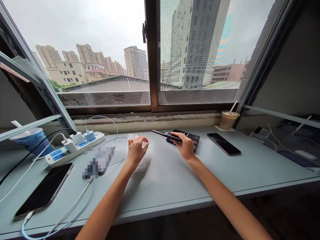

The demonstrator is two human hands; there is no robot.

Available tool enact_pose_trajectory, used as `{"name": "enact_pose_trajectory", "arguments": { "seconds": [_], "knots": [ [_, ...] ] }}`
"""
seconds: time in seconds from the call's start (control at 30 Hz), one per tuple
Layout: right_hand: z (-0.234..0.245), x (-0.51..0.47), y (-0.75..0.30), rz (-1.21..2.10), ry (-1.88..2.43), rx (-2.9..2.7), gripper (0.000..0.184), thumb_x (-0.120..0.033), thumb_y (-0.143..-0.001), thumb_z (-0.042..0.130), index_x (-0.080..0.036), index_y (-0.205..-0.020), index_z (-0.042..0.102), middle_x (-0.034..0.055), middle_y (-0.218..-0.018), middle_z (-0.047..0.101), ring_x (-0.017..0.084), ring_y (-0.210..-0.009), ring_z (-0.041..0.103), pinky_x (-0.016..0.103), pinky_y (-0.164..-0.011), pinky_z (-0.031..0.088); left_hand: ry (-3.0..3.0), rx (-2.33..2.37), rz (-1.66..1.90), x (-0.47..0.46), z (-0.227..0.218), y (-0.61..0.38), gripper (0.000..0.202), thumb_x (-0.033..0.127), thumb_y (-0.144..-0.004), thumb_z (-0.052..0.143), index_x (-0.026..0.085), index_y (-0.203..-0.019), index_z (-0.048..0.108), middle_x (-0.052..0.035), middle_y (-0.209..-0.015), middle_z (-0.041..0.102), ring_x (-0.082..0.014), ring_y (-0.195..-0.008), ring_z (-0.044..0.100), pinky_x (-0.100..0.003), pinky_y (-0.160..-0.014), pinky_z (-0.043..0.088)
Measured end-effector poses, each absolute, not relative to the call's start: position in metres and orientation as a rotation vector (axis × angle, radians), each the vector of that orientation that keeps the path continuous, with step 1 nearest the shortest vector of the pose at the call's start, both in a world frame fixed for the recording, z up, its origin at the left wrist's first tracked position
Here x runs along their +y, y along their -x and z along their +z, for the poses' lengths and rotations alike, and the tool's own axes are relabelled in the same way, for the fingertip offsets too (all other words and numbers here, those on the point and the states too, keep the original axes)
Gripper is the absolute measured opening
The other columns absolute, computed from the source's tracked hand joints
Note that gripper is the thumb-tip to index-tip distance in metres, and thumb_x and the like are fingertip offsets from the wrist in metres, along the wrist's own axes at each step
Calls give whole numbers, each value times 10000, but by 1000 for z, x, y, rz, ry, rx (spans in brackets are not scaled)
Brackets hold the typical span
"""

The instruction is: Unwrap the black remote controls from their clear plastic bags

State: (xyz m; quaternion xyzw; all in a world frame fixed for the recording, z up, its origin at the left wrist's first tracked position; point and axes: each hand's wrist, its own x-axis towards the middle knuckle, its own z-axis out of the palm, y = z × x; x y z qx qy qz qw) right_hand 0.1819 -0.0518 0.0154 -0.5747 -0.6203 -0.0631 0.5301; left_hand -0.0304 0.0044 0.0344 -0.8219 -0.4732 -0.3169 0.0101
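Note:
My right hand [186,145] is closed around a slim black stick-like object [162,133], whose thin end points left; its exact kind I cannot make out. Just behind and below that hand lies a black keypad [192,136] with rows of keys, partly covered by the hand. My left hand [136,148] is above the desk with thumb and fingertips curled together in a pinch. Whether something small is between them is unclear. A clear plastic piece [140,166] sits under and behind the left hand, mostly hidden by it.
Phones lie on the desk: a black one [223,144] at right, another [45,190] at left, plus a blurred-out one [98,163]. Cables run from a power strip [75,150]. An iced drink [228,120] stands back right, a blue cup [32,141] at left. A window spans the back.

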Motion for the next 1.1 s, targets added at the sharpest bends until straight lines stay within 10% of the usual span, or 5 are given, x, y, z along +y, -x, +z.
{"name": "enact_pose_trajectory", "arguments": {
  "seconds": [0.57,1.1],
  "knots": [
    [20,-56,-186,-585,974,-1489,522,38,-769,394,-343,-1006,661,0,-1078,600,136,-930,591,265,-770,487,2690,-1057,-1173,0,32,23,279,242,-909,344,251,-1140,501,1,-955,659,-128,-844,597,-306,-885,326],
    [19,-56,-186,-574,1018,-1579,600,102,-693,357,-315,-1001,659,1,-1067,600,140,-968,576,251,-756,482,2792,-1387,-241,7,19,31,366,153,-707,464,203,-1041,607,-60,-952,609,-217,-950,530,-352,-836,331]
  ]
}}
